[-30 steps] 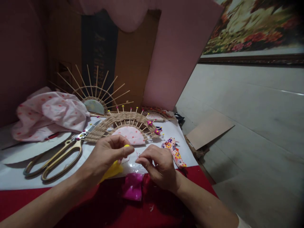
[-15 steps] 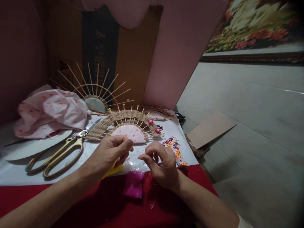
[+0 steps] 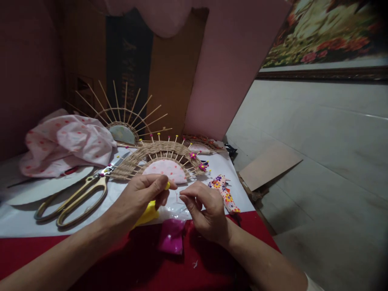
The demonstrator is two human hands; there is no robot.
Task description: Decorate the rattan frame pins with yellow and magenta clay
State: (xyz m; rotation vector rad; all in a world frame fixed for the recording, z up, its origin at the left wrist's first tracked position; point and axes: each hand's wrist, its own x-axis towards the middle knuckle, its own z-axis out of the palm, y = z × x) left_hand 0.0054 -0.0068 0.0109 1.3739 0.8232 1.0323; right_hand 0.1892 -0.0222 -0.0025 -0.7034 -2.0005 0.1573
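Note:
My left hand (image 3: 148, 194) pinches a small yellow ball of what looks like clay (image 3: 167, 185) between thumb and forefinger. Facing it, my right hand (image 3: 206, 208) has thumb and forefinger pressed together; anything between them is too small to make out. Just behind both hands lies a woven half-round fan (image 3: 160, 147) with a pink dotted centre. Yellow and pink beads tip its sticks, and two pink flowers sit at its right side. Below my hands are a magenta packet (image 3: 171, 238) and a yellow packet (image 3: 148, 214), the latter partly hidden by my left hand.
Gold-handled scissors (image 3: 80, 198) and a bundle of dotted cloth (image 3: 69, 141) lie at the left. Another stick fan (image 3: 124, 115) stands behind, against a cardboard panel (image 3: 176, 76). A flower-patterned piece (image 3: 224, 192) lies at the right, near the table edge.
The yellow ball now shows at my left fingertips, where the closed fingers hid it before. My left forefinger is stretched further out. My right hand stays pinched and has shifted slightly right.

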